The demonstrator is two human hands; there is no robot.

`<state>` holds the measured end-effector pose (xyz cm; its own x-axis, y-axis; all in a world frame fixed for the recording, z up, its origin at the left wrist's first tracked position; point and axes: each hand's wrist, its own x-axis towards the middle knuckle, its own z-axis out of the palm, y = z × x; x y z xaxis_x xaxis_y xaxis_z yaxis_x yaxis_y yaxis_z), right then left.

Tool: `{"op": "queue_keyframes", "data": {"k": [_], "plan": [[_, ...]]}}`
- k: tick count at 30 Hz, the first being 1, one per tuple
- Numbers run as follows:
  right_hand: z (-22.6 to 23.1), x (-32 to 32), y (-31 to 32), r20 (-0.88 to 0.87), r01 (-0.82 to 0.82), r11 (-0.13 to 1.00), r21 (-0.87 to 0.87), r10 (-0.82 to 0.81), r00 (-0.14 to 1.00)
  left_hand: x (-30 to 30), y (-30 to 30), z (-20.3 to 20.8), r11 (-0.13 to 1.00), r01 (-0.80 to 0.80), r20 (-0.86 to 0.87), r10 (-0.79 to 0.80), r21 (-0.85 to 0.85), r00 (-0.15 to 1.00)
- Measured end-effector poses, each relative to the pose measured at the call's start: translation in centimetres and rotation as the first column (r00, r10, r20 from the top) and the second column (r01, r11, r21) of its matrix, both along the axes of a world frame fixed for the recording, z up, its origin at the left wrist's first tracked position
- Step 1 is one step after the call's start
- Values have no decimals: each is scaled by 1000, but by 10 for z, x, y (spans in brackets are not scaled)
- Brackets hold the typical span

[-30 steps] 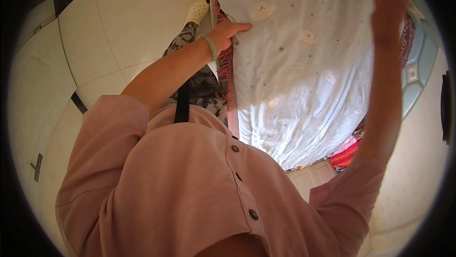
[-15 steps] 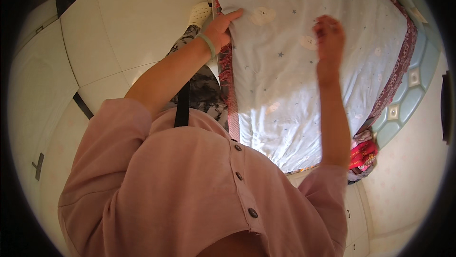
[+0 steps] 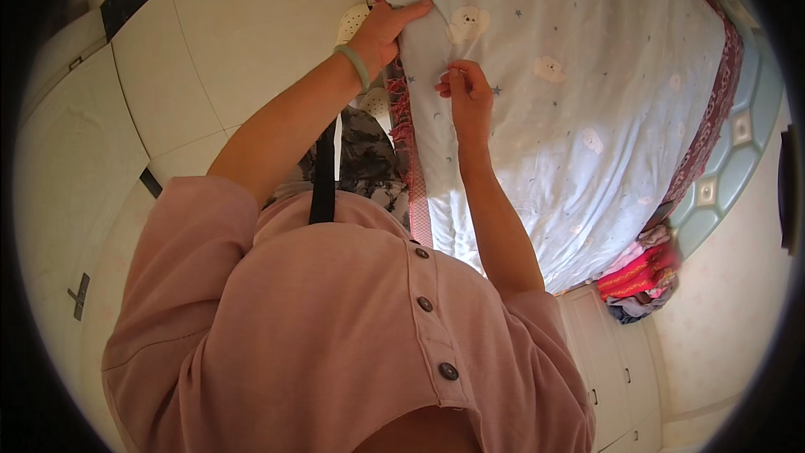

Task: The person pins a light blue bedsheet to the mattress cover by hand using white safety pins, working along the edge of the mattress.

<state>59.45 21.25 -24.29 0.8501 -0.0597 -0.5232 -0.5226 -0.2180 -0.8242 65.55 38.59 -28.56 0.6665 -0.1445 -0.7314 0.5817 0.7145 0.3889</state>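
A pale blue sheet (image 3: 537,126), printed with stars, moons and white cloud shapes, covers a bed and shows soft wrinkles. At its left edge, my left hand (image 3: 384,32) has the thumb stretched over the cloth and the fingers curled around the edge, mostly hidden. A pale green bangle (image 3: 354,66) circles that wrist. My right hand (image 3: 470,101) is over the sheet, to the right of and nearer than the left. Its fingers are pinched together; what is between them is too small to make out. Dark red fringed cloth (image 3: 402,130) shows under the sheet along the left side.
The padded blue-green headboard (image 3: 728,160) curves along the right. Folded red and pink clothes (image 3: 641,273) are heaped by the bed's near right corner, above white drawers (image 3: 608,361). Light floor tiles (image 3: 243,42) lie to the left, with a pale clog (image 3: 352,24) beside the bed.
My right hand has swept left across the sheet toward my left hand. My left hand stays at the edge, shifted slightly. The view has moved a little.
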Motion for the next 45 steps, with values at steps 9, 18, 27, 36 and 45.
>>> {"op": "queue_keyframes", "data": {"k": [9, 18, 27, 36, 45], "plan": [[-10, 8, -1, 1, -105, 985, -134, 106, 994, -1, 2, -3, 1000, 9, -24, -9, 5, 1000], [-20, 6, -6, 26, -138, 974, -180, 145, 989, -3, 3, -7, 1000, 0, -41, 1, 8, 999], [-28, 19, 4, 46, -158, 965, -210, 171, 984, -5, -2, 1, 986, 78, 123, -96, 149, 988], [-37, 28, 24, -37, -118, 940, -320, 112, 993, -6, -4, 16, 924, 249, 4, -261, 290, 965], [-25, 31, 18, 21, -124, 985, -120, 128, 992, -5, -5, 13, 988, 48, 63, -58, 144, 996]]}}
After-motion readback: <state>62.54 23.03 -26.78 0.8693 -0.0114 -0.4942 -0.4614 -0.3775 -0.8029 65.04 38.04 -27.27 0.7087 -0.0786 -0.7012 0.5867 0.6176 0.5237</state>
